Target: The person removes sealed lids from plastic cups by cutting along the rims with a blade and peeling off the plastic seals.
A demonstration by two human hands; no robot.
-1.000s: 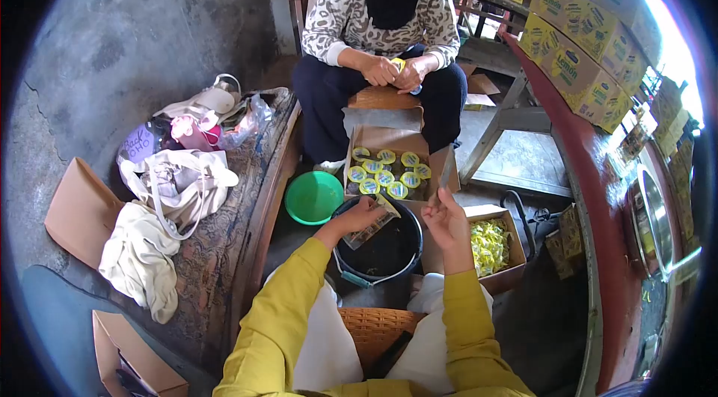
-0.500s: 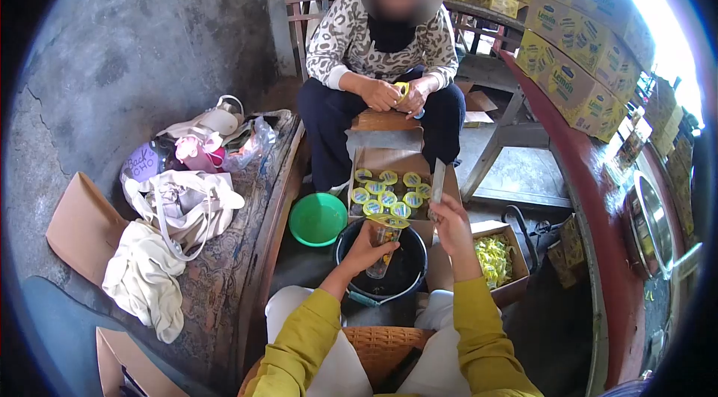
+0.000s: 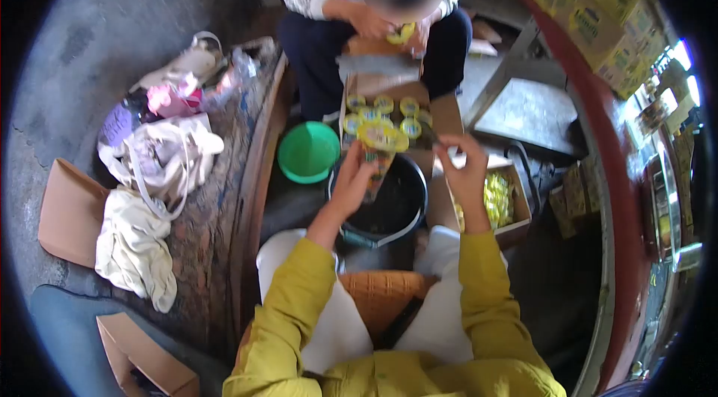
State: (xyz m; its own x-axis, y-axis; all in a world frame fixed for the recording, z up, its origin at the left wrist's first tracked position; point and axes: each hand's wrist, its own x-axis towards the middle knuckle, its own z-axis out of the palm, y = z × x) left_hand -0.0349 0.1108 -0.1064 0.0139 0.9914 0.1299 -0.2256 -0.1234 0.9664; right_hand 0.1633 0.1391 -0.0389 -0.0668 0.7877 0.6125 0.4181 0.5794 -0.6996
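Note:
My left hand [image 3: 351, 186] is closed around a clear plastic cup [image 3: 378, 165] with a wide yellow lid [image 3: 382, 137], tilted above a dark bucket [image 3: 407, 191]. In my right hand [image 3: 467, 165], thumb and fingers pinch a thin flat blade-like strip [image 3: 428, 132], which points toward the cup's lid; blur hides its exact kind. I cannot tell whether the strip touches the lid. Just beyond the cup, a cardboard box [image 3: 389, 86] holds several yellow-lidded cups [image 3: 384, 104].
A green basin [image 3: 308, 154] stands left of the bucket, a carton of yellow packets [image 3: 496, 199] right of it. Opposite sits a person with hands [image 3: 374, 21] on a yellow item. Bags [image 3: 168, 157] lie on the left bench; stacked cartons [image 3: 591, 23] stand at right.
My view has tilted down. The cup has risen toward the box, its lid turned more toward me. The strip, upright before, now slants toward the lid. The person opposite has bent forward.

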